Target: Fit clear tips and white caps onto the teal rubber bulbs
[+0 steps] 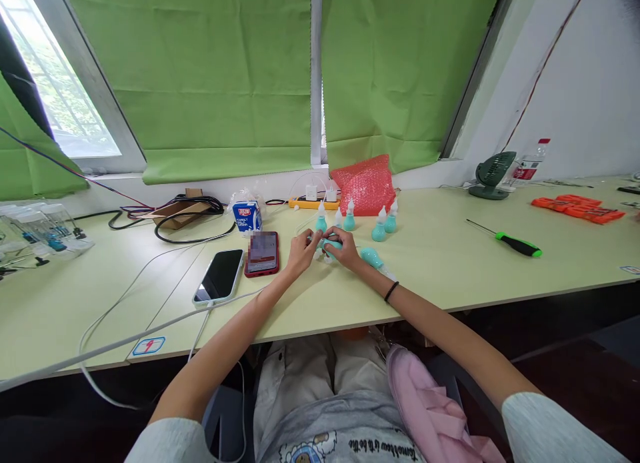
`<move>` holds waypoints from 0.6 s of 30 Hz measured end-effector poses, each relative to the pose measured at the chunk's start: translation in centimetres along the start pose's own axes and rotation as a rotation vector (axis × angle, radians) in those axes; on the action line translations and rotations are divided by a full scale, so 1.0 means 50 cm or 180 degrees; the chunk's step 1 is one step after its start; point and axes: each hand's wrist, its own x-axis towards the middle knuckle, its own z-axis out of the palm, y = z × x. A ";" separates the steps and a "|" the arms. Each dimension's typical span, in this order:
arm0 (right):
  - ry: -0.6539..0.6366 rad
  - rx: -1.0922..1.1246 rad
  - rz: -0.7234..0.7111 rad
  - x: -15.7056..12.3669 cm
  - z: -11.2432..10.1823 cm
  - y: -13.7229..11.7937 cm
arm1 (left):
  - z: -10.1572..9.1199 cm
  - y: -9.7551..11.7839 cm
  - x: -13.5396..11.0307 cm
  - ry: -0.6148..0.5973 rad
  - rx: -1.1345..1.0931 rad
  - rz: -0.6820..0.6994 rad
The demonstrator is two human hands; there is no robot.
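Both my hands meet over a small teal rubber bulb part (330, 244) on the pale green table (450, 263). My left hand (301, 251) pinches its left side with curled fingers. My right hand (344, 247) closes over its right side; a black band is on that wrist. Another teal bulb (372, 256) lies just right of my right hand. Several upright teal bulbs with white tips (379, 228) stand in a row just behind my hands.
Two phones lie left of my hands, a red one (262, 253) and a white one (219, 277) on a cable. A milk carton (247, 217), red bubble wrap (366, 184), power strip (314, 199), green-handled screwdriver (515, 243), small fan (493, 175) and orange parts (580, 207) sit farther out.
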 end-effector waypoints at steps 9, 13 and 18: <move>-0.0469 -0.0749 -0.0369 0.001 0.007 -0.006 | 0.004 -0.001 0.002 0.0115 -0.0464 -0.0134; -0.0543 -0.1014 -0.0423 -0.001 0.006 -0.008 | 0.002 -0.002 0.002 0.0001 -0.0625 -0.0259; -0.0543 -0.1018 -0.0501 -0.003 0.003 -0.011 | 0.003 -0.004 0.004 -0.0131 -0.0805 -0.0403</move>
